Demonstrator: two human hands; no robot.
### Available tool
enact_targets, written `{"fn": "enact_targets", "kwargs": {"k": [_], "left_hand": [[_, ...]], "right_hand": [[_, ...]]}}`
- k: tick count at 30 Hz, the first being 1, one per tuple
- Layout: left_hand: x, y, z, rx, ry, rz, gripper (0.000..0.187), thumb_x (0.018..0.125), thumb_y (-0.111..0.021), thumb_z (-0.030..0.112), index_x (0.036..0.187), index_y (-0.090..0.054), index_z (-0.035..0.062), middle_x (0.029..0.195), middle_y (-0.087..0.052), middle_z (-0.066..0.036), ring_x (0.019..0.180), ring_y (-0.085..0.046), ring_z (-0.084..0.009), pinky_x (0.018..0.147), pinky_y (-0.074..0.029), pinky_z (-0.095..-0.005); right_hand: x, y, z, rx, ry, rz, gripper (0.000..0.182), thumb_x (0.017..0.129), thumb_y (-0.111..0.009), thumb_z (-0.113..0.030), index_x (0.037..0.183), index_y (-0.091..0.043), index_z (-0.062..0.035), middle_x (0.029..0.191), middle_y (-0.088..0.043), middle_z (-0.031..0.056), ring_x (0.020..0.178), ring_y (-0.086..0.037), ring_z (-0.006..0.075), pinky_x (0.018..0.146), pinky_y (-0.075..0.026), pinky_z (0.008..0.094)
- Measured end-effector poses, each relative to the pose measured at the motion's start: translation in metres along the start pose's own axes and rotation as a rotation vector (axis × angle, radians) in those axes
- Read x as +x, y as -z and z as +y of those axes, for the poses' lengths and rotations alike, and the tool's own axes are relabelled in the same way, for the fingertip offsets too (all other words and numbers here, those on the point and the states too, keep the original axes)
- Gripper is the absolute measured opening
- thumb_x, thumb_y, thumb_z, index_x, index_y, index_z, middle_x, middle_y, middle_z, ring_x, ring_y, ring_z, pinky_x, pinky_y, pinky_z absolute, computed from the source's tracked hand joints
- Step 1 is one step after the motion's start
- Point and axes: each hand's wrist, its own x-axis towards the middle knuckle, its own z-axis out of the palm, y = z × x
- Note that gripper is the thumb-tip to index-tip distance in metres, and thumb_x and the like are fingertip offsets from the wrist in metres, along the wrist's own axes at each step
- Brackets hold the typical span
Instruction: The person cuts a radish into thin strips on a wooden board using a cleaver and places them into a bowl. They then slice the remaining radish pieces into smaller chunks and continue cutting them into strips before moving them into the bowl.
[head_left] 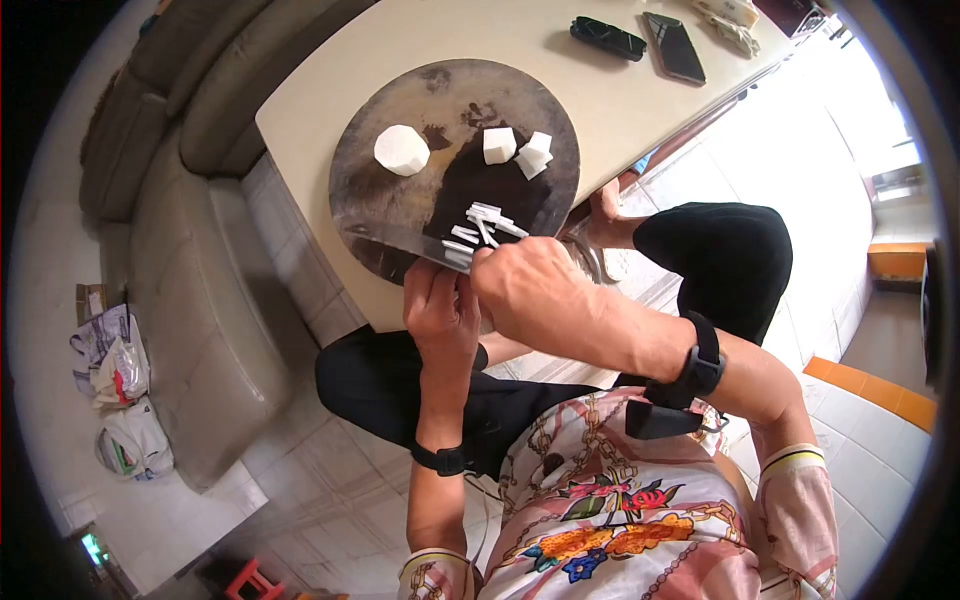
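My right hand [525, 285] is closed around the handle of a kitchen knife [400, 240], its broad blade lying across the near part of the round, dark chopping board [360, 130]. My left hand [435, 308] is beside it at the board's near edge, fingers bent and pressed together just behind the blade; what they hold is hidden. White vegetable strips [486, 216] lie in a small heap beyond the blade, with a few against it. Farther back on the board are a large, round-cut white vegetable piece [401, 150], a blocky white chunk [498, 146] and some smaller white pieces [535, 155].
The board rests on a cream table [310, 90]. A dark case [607, 38] and a phone [675, 47] lie at its far right. A grey sofa [220, 320] stands to the left, with bags [135, 440] beyond it. Another person's foot [608, 215] shows beside the table.
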Motion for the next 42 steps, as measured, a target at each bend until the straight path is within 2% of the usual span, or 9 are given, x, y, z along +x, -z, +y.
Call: {"fn": "enact_targets", "kwargs": {"k": [3,11,19,22,25,29,39,41,42], "left_hand": [[0.000,0.000,0.001,-0.045,0.013,0.012,0.015,0.077,-0.068,-0.005,0.092,-0.066,-0.0025,0.098,-0.062,-0.014,0.089,-0.061,-0.0331,0.075,-0.051,-0.0403],[-0.001,0.000,-0.002,-0.032,0.007,0.010,0.015,0.077,-0.069,-0.005,0.092,-0.066,-0.0035,0.100,-0.062,-0.015,0.090,-0.061,-0.0337,0.077,-0.051,-0.0407],[-0.001,0.002,-0.001,-0.036,-0.003,0.001,0.017,0.076,-0.069,-0.006,0.093,-0.066,-0.0020,0.100,-0.062,-0.014,0.091,-0.061,-0.0333,0.076,-0.051,-0.0406],[-0.003,0.002,0.003,-0.067,0.096,-0.019,0.016,0.077,-0.069,-0.006,0.093,-0.066,-0.0020,0.100,-0.062,-0.014,0.091,-0.061,-0.0328,0.076,-0.051,-0.0405],[-0.003,-0.001,0.000,-0.061,0.067,0.008,0.016,0.077,-0.069,-0.006,0.093,-0.066,-0.0021,0.100,-0.062,-0.013,0.091,-0.061,-0.0324,0.077,-0.052,-0.0407],[0.000,0.001,0.000,-0.037,0.023,0.012,0.016,0.077,-0.069,-0.006,0.093,-0.066,-0.0024,0.099,-0.062,-0.013,0.091,-0.061,-0.0324,0.077,-0.052,-0.0408],[-0.003,0.000,0.002,-0.061,0.064,-0.018,0.017,0.077,-0.068,-0.006,0.093,-0.066,-0.0021,0.101,-0.061,-0.014,0.093,-0.060,-0.0327,0.078,-0.051,-0.0411],[-0.002,0.001,0.001,-0.060,0.063,-0.009,0.017,0.077,-0.068,-0.006,0.093,-0.066,-0.0021,0.101,-0.061,-0.014,0.094,-0.060,-0.0327,0.079,-0.051,-0.0412],[0.000,0.000,0.001,-0.015,0.022,0.012,0.015,0.078,-0.069,-0.006,0.093,-0.066,-0.0028,0.099,-0.063,-0.014,0.091,-0.062,-0.0307,0.075,-0.052,-0.0383]], "right_hand": [[0.000,0.001,0.011,0.053,0.008,0.090,0.010,0.070,-0.063,-0.005,0.072,-0.057,0.0038,0.060,-0.059,0.0234,0.057,-0.063,0.0397,0.053,-0.051,0.0448],[-0.021,0.018,0.014,0.047,-0.024,-0.046,0.010,0.070,-0.062,-0.003,0.073,-0.056,0.0041,0.056,-0.056,0.0227,0.056,-0.062,0.0406,0.051,-0.049,0.0462],[0.000,0.004,0.006,0.017,-0.020,-0.034,0.011,0.069,-0.063,-0.004,0.075,-0.058,0.0044,0.061,-0.060,0.0236,0.060,-0.065,0.0395,0.054,-0.052,0.0445],[0.000,-0.001,0.015,0.074,0.006,0.107,0.012,0.069,-0.065,-0.005,0.073,-0.057,0.0038,0.058,-0.058,0.0228,0.057,-0.062,0.0411,0.053,-0.051,0.0460],[-0.013,0.010,0.017,0.083,-0.058,-0.020,0.011,0.070,-0.064,-0.004,0.071,-0.056,0.0035,0.056,-0.056,0.0229,0.055,-0.061,0.0416,0.051,-0.049,0.0470],[-0.019,0.019,0.016,0.094,-0.048,-0.056,0.011,0.071,-0.064,-0.003,0.070,-0.055,0.0037,0.055,-0.055,0.0227,0.056,-0.061,0.0416,0.050,-0.048,0.0478],[-0.002,0.007,0.012,0.078,-0.010,0.006,0.011,0.071,-0.064,-0.005,0.067,-0.058,0.0030,0.062,-0.059,0.0246,0.060,-0.063,0.0420,0.054,-0.051,0.0463],[-0.005,0.007,0.017,0.059,-0.074,0.044,0.012,0.071,-0.065,-0.006,0.069,-0.058,0.0035,0.062,-0.059,0.0247,0.060,-0.063,0.0415,0.055,-0.051,0.0466],[-0.007,0.011,0.019,0.046,-0.104,-0.016,0.011,0.072,-0.064,-0.005,0.071,-0.058,0.0038,0.061,-0.058,0.0239,0.061,-0.063,0.0411,0.055,-0.050,0.0462]]}}
